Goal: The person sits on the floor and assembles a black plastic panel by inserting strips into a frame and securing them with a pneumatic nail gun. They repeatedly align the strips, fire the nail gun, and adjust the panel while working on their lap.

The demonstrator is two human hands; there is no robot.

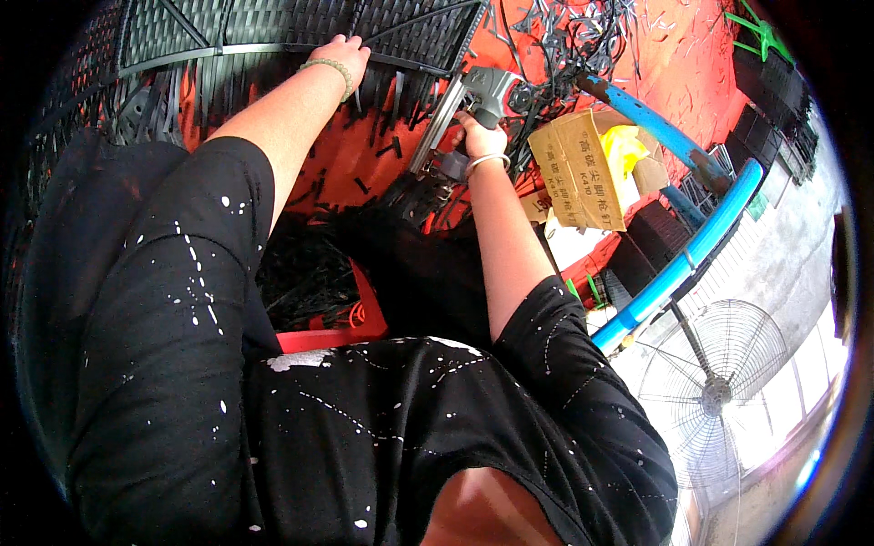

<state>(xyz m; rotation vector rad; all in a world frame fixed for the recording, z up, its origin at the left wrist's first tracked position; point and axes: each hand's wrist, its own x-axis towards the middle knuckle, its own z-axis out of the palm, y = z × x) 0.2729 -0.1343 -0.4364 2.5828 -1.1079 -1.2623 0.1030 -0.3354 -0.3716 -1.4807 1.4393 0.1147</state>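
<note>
A dark woven plastic panel (273,23) on a metal frame spans the top left, with loose strip ends hanging below its curved rail. My left hand (348,55), a beaded bracelet at its wrist, grips the rail with fingers bent over it. To the right of the panel's corner, my right hand (482,138) is wrapped round the handle of a grey nail gun (492,89). Its long metal magazine slants down and left, near the hanging strips. The gun's nose is hard to make out.
Cut black strips lie over the red floor (678,45). An opened cardboard box (575,173) with a yellow bag (623,150) stands right of the gun, beside blue tubes (719,227). A red bin (364,305) of black strips is below; a large fan (716,393) stands lower right.
</note>
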